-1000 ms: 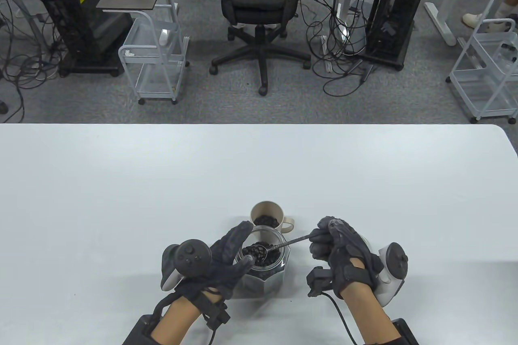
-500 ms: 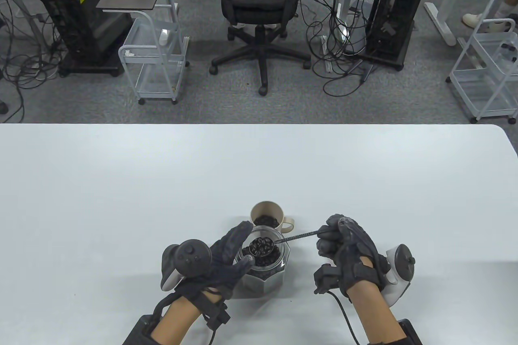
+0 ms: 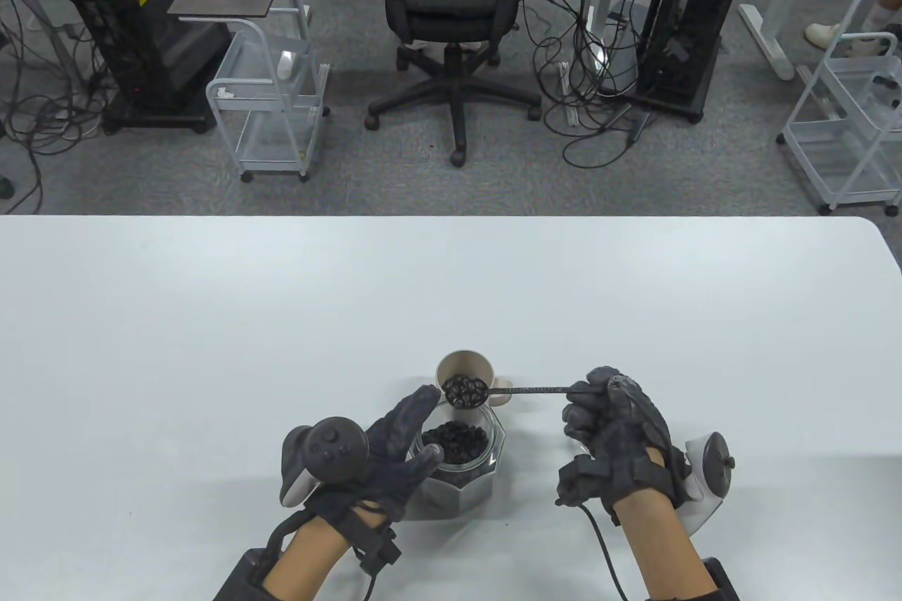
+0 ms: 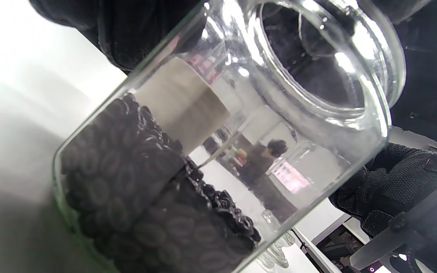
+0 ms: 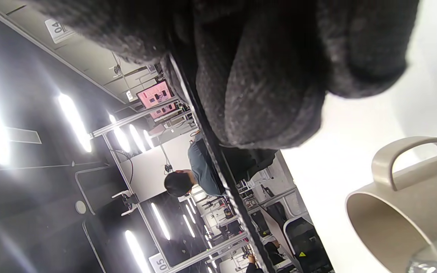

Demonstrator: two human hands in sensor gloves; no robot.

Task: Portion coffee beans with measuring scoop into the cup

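A clear faceted glass jar (image 3: 486, 471) (image 4: 211, 144) of coffee beans (image 3: 456, 444) (image 4: 127, 197) stands near the table's front edge. My left hand (image 3: 394, 449) wraps round its left side, fingers curled on the glass. Just behind it stands a beige cup (image 3: 459, 365) (image 5: 400, 204) with a handle to the right. My right hand (image 3: 606, 418) grips the thin metal handle of the measuring scoop (image 3: 525, 389), whose bowl (image 3: 464, 391), heaped with beans, hovers over the cup's near rim. In the right wrist view the scoop handle (image 5: 218, 159) runs out from under the gloved fingers (image 5: 264, 87).
The white table (image 3: 211, 347) stretches wide to the left, right and back. Beyond its far edge are an office chair (image 3: 451, 9), wire carts (image 3: 271, 108) and computer towers on the floor. Other people show far off in the wrist views.
My right hand has lifted the loaded scoop out of the jar and carried it back to above the cup, shifting a little right. The left hand stays on the jar.
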